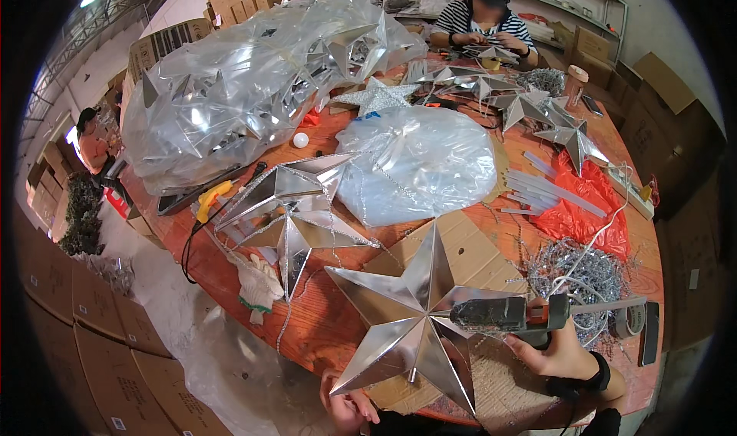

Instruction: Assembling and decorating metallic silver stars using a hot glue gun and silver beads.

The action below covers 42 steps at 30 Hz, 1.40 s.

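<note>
A large silver five-pointed star (388, 355) faces up near the front edge of the table. At its lower left point, my left hand (351, 405) is closed with that tip between its fingers. My right hand (556, 359) grips a dark hot glue gun (491, 313) with an orange part. Its nozzle end lies over the star's right arm, close to the centre. A pale glue stick (614, 304) sticks out from the back of the gun. Under the star lies a flat cardboard sheet (484, 255). A small metal stub stands out on the star's lower part.
Another silver star edged with beaded trim (295, 229) lies to the left, beside a yellow glue gun (215, 198) and a glove (259, 284). Plastic bags (418, 163) fill the middle. Right are tinsel (572, 279), glue sticks, red plastic (587, 213) and a phone (649, 332). A co-worker (487, 25) sits opposite.
</note>
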Available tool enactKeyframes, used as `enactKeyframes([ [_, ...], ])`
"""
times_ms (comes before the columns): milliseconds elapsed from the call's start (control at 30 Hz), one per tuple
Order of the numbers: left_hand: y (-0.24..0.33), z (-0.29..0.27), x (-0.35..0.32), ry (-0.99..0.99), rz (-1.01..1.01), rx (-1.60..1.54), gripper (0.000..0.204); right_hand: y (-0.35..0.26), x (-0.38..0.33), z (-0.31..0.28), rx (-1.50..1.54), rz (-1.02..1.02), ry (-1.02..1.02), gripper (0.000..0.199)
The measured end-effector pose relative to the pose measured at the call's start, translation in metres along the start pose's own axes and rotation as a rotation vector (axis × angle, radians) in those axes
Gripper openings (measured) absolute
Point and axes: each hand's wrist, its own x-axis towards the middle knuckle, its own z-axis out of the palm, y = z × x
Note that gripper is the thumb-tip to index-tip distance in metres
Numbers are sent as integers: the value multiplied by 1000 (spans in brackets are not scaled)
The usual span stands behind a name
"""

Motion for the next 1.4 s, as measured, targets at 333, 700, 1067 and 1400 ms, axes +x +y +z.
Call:
enactKeyframes([
  [333,10,19,0,125,-45,-74,39,-8,-16,-26,51,50,-141,33],
  [700,22,25,7,-29,-33,-26,27,-1,-47,-32,83,248,-169,39],
  [1067,19,21,5,-24,-9,-26,30,4,-48,-30,17,145,-205,39],
  [1400,17,29,6,-15,60,-72,33,2,-48,-28,19,171,-167,42],
])
